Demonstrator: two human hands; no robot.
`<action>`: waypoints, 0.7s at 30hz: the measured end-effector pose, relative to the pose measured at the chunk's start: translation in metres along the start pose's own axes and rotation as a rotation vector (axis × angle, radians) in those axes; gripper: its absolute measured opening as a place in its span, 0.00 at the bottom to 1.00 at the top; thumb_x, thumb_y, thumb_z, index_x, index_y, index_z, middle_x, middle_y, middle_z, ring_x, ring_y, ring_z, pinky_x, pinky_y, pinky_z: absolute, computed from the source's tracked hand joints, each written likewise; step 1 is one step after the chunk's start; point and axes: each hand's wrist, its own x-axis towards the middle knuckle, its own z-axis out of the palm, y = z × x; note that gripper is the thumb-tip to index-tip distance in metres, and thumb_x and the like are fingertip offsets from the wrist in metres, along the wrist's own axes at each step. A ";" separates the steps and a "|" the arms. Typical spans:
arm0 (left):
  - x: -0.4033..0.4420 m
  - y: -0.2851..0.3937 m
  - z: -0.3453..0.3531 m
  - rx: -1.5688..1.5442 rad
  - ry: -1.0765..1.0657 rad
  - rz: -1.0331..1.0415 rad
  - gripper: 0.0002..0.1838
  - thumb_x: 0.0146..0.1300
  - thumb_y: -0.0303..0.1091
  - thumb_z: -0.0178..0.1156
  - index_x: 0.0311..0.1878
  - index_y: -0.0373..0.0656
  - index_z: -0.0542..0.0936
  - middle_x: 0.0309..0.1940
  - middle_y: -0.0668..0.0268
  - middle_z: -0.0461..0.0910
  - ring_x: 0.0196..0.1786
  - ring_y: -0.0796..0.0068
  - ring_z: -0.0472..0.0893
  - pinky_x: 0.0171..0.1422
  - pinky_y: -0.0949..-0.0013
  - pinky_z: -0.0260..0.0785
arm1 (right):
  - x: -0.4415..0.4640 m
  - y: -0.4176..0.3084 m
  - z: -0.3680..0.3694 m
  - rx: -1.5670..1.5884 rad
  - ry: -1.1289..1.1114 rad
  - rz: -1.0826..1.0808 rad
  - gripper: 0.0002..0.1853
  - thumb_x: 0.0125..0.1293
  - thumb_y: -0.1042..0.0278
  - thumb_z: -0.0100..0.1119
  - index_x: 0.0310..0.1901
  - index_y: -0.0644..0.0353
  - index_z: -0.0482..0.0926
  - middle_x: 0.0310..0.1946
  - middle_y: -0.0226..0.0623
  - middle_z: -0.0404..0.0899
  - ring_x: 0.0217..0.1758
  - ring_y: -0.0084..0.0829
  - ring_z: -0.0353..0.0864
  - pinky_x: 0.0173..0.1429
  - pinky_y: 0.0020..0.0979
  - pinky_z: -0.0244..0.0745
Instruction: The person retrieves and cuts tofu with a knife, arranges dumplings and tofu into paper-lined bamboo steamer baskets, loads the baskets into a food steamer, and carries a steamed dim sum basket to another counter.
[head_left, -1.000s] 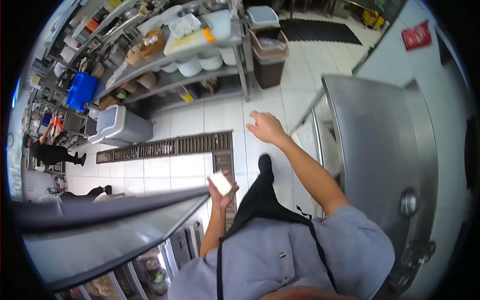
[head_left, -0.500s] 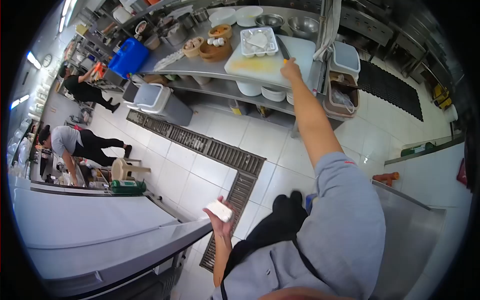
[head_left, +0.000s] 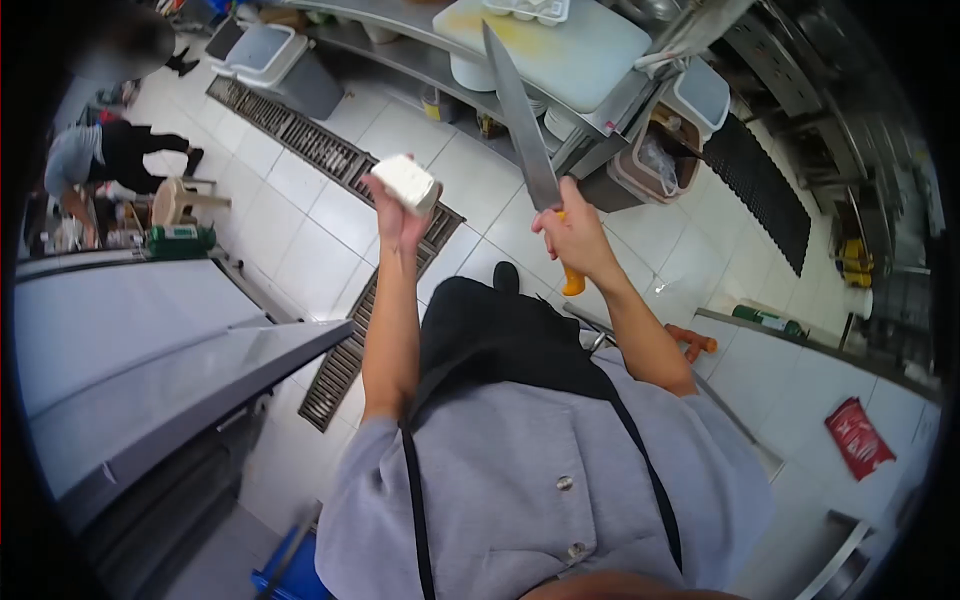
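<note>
right, closest in we have a grey shirt [head_left: 500, 460] and black apron [head_left: 490, 325], and beyond them two hands out front, well apart from each other. the right hand [head_left: 576, 238] is wrapped firmly round the yellow handle of a big knife [head_left: 524, 130], blade pointing up and away. across on the other side, the left hand [head_left: 402, 222] grips a white block [head_left: 402, 182], held above the drain [head_left: 290, 134]. so the step in hand looks like carrying, block on one side and blade on the other, with no cut under way. the next move, i'd judge, calls for a steady left grip and an edge kept clear of it. farther out, a cutting board [head_left: 570, 65] lies on the table; the blade's tip overlaps it in view, the gap hard to tell. beside that, a brown bin [head_left: 628, 172], and far off left, a co-worker [head_left: 120, 155] bending forward.
</note>
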 end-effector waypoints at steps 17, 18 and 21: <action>0.099 0.028 0.003 0.131 0.098 0.089 0.41 0.56 0.70 0.54 0.59 0.42 0.72 0.53 0.65 0.77 0.54 0.66 0.79 0.61 0.58 0.72 | 0.085 -0.028 0.063 -0.902 -0.221 -0.211 0.08 0.72 0.67 0.47 0.43 0.60 0.61 0.19 0.58 0.73 0.28 0.64 0.73 0.32 0.58 0.62; 0.107 0.032 0.001 0.129 0.100 0.088 0.41 0.56 0.70 0.54 0.59 0.42 0.72 0.53 0.65 0.77 0.54 0.66 0.79 0.61 0.58 0.72 | 0.094 -0.026 0.068 -0.900 -0.231 -0.235 0.08 0.71 0.67 0.47 0.43 0.60 0.61 0.19 0.58 0.73 0.28 0.64 0.73 0.32 0.58 0.62; 0.124 0.043 0.001 0.065 0.026 0.115 0.42 0.56 0.70 0.53 0.59 0.41 0.71 0.53 0.65 0.77 0.54 0.67 0.79 0.60 0.57 0.73 | 0.121 -0.013 0.081 -0.917 -0.249 -0.239 0.08 0.71 0.67 0.47 0.42 0.61 0.61 0.21 0.59 0.75 0.29 0.65 0.75 0.34 0.60 0.65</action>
